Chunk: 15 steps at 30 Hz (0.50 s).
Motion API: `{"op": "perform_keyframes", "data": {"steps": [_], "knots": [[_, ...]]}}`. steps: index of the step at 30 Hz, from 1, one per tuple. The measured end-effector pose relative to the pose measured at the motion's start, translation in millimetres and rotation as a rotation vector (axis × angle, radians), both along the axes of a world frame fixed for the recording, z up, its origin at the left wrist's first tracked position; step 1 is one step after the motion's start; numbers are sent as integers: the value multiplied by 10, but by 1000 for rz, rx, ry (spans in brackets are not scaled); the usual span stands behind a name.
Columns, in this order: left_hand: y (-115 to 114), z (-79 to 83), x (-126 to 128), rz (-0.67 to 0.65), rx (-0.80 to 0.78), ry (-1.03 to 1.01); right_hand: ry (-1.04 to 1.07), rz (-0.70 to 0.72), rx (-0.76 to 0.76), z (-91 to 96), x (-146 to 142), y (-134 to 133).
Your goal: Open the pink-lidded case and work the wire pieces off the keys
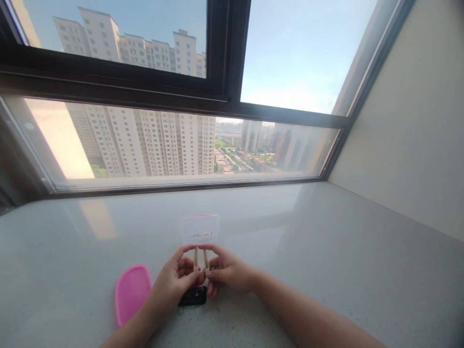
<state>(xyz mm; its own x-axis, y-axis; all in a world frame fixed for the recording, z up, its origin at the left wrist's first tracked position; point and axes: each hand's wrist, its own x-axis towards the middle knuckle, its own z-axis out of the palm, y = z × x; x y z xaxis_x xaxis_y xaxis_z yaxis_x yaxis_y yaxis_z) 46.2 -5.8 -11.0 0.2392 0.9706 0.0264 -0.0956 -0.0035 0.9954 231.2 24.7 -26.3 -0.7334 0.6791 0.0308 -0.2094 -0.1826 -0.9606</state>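
Observation:
Between the thumb and index finger of my left hand [168, 280] stands a slim beige strip [196, 259], held upright. My right hand [232, 270] pinches a similar beige strip [206, 261], leaning slightly. The two strips are side by side with a narrow gap, and the index fingertips almost meet above them. Their exact kind is too small to make out. Just beyond my fingers lies a clear zip bag [188, 226] with small gold-coloured pieces [204, 235] in it. Below my hands is a black item [193, 297], partly covered by my left hand.
A pink shallow tray or lid [132, 295] lies left of my left forearm on the pale speckled counter [326, 261]. A dark-framed window [224, 108] rises at the back, with tall buildings outside. On the right is a plain wall [409, 125].

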Motion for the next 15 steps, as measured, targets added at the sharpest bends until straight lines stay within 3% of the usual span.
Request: {"op": "perform_keyframes", "data": {"steps": [15], "knots": [[117, -128, -14, 9, -120, -176, -10, -10, 6, -8, -4, -18]]}}
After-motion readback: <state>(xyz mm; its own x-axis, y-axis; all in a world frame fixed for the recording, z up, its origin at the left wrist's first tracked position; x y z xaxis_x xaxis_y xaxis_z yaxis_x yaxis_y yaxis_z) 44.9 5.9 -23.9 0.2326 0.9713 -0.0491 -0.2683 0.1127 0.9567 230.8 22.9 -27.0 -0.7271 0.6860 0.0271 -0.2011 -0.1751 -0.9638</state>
